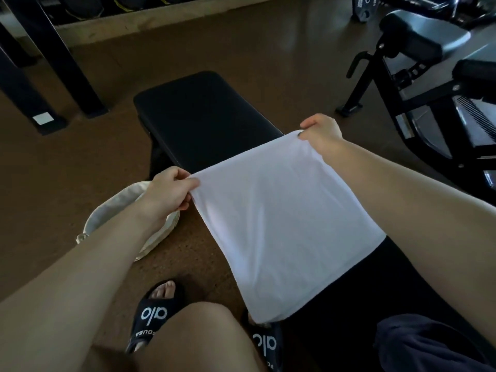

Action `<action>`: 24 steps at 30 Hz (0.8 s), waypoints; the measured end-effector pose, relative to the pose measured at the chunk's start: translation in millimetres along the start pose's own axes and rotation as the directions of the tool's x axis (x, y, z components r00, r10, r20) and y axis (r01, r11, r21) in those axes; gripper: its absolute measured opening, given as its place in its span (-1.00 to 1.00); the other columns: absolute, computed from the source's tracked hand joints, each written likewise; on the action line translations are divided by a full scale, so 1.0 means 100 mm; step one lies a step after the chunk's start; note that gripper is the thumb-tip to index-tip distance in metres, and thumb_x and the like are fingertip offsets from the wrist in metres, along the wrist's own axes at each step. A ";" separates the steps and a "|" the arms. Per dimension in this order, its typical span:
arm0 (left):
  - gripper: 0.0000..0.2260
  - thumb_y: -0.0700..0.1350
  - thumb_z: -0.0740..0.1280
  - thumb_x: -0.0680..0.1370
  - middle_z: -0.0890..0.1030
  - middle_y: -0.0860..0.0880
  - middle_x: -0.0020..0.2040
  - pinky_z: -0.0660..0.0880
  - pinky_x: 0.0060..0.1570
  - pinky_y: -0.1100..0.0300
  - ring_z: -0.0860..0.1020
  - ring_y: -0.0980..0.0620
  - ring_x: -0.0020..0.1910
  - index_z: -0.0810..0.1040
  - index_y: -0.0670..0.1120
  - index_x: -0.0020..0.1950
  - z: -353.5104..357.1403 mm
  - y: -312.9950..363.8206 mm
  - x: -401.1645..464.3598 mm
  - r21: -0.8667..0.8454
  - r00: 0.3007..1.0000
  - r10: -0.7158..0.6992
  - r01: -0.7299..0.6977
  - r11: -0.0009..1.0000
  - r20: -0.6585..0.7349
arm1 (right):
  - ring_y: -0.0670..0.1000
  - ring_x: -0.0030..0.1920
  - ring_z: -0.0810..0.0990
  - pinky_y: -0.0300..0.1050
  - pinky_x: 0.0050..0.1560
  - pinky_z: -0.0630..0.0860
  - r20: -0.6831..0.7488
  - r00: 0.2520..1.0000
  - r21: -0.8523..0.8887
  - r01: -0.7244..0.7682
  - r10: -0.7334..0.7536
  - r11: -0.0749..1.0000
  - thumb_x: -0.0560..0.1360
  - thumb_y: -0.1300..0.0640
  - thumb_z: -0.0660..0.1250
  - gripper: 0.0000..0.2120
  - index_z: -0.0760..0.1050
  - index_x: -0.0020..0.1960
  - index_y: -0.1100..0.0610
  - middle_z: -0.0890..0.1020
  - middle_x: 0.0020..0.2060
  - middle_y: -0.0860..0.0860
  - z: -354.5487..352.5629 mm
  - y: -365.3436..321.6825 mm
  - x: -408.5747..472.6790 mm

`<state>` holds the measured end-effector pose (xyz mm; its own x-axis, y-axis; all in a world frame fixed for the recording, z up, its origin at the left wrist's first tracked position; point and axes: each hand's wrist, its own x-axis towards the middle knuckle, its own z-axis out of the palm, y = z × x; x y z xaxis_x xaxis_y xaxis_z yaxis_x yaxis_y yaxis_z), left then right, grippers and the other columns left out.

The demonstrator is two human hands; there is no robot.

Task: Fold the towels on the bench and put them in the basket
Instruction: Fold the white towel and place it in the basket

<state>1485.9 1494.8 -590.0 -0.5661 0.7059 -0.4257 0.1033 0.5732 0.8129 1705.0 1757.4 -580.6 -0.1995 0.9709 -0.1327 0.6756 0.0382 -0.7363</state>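
A white towel (279, 218) is stretched between my hands over the black padded bench (204, 119). My left hand (169, 190) pinches its near-left corner and my right hand (320, 132) pinches its far-right corner. The towel's lower part drapes down over the bench's near end, toward my knee. A cream fabric basket (118, 208) sits on the floor left of the bench, partly hidden under my left forearm.
Brown floor surrounds the bench. A black exercise machine (418, 84) stands at the right, close to the bench. Dark rack legs (61, 60) stand at the far left. My feet in black slides (154, 312) rest on the floor below the towel.
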 end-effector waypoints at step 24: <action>-0.73 -0.08 0.42 0.60 0.69 -0.02 0.08 0.59 -0.07 0.07 0.66 0.01 0.06 0.55 -0.02 0.29 0.10 -0.08 0.08 -0.691 0.906 -0.423 0.291 0.662 -0.023 | 0.09 0.04 0.61 0.14 0.24 0.61 0.212 0.946 0.204 -0.289 0.246 0.935 0.54 0.05 0.41 -0.57 0.55 0.37 0.15 0.65 0.18 0.14 0.21 0.05 0.23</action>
<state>1488.3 1500.0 -603.6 -0.5751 0.3878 -0.7203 -0.6615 0.2976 0.6884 1689.1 1774.8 -601.5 -0.1731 0.8772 -0.4478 0.5449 -0.2934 -0.7855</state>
